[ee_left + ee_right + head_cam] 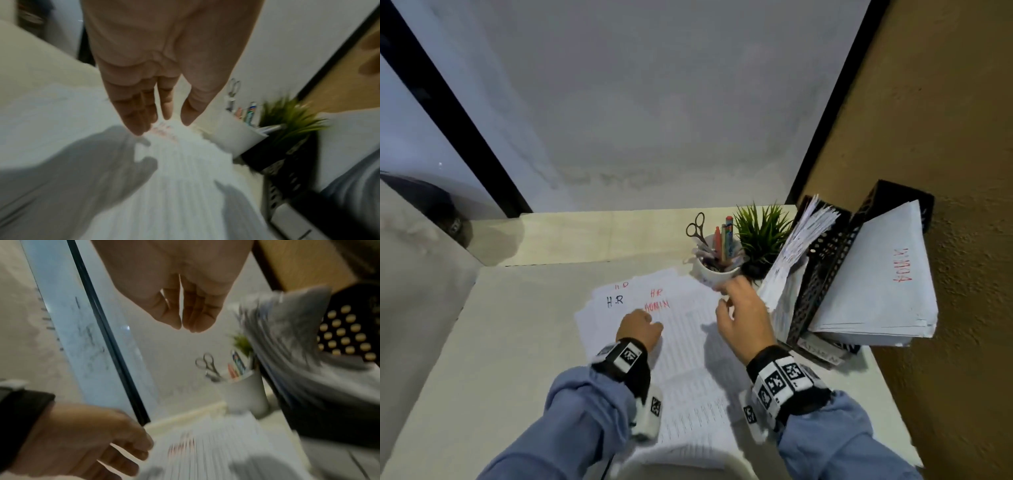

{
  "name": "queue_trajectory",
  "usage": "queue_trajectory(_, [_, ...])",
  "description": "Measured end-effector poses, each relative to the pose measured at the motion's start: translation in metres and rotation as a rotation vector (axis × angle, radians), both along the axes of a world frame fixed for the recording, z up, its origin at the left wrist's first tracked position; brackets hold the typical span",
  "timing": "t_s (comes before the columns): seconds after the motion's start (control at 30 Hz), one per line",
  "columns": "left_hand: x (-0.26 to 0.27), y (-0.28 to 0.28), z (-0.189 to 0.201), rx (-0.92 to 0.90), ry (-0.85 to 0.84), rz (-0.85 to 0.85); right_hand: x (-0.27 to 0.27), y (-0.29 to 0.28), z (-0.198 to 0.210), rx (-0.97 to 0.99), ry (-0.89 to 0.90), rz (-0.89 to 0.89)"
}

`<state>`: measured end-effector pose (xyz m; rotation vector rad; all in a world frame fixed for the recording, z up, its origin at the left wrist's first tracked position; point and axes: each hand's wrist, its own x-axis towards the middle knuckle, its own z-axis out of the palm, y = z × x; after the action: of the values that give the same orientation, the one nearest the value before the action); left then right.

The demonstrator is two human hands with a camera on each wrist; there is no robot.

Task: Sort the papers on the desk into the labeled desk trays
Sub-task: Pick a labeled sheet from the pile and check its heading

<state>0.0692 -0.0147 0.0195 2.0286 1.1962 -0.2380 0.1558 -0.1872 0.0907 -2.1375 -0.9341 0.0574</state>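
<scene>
Loose printed papers [688, 329] lie fanned across the white desk [517, 325], hand-marked "H.R", "HR" and "ADMIN". My left hand [650, 320] rests on them with straight fingers, whose tips touch the top sheet [174, 162] in the left wrist view [162, 123]. My right hand [722, 298] hovers above the sheets' right edge beside the mug, fingers loosely curled and holding nothing [182, 327]. Black perforated trays [822, 274] stand tilted at the right. One holds a ruffled bundle of sheets [791, 246], the other a stack [876, 291] marked "ADMIN" in red.
A white mug [717, 274] with scissors [697, 228] and pens stands just behind the papers, close to my right hand. A small green plant [762, 233] sits between mug and trays. A brown wall [962, 171] bounds the right side; bare desk lies left.
</scene>
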Motion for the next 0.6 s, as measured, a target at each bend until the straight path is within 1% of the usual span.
queue_trajectory(0.07, [-0.029,0.001,-0.017,-0.036,0.116,0.081,-0.013,0.003,-0.032,-0.193,0.158,0.017])
queue_trajectory(0.1, [-0.041,-0.001,-0.022,-0.057,0.132,0.139,-0.016,0.004,-0.048,-0.319,0.260,-0.015])
queue_trajectory(0.17, [-0.057,-0.005,-0.030,-0.063,0.129,0.224,-0.022,0.003,-0.076,-0.536,0.420,-0.137])
queue_trajectory(0.23, [-0.068,-0.008,-0.036,-0.059,0.093,0.274,-0.027,0.002,-0.089,-0.635,0.506,-0.267])
queue_trajectory(0.3, [-0.075,-0.013,-0.044,-0.092,-0.012,0.340,-0.031,0.002,-0.095,-0.649,0.562,-0.346])
queue_trajectory(0.37, [-0.081,-0.018,-0.048,-0.148,-0.116,0.430,-0.034,0.002,-0.097,-0.656,0.598,-0.376])
queue_trajectory(0.4, [-0.083,-0.021,-0.049,-0.164,-0.151,0.450,-0.036,0.003,-0.098,-0.665,0.601,-0.378])
queue_trajectory(0.5, [-0.087,-0.025,-0.044,-0.136,-0.249,0.382,-0.039,0.002,-0.105,-0.694,0.566,-0.378])
queue_trajectory(0.6, [-0.091,-0.023,-0.042,-0.099,-0.372,0.366,-0.044,-0.002,-0.108,-0.596,0.612,-0.378])
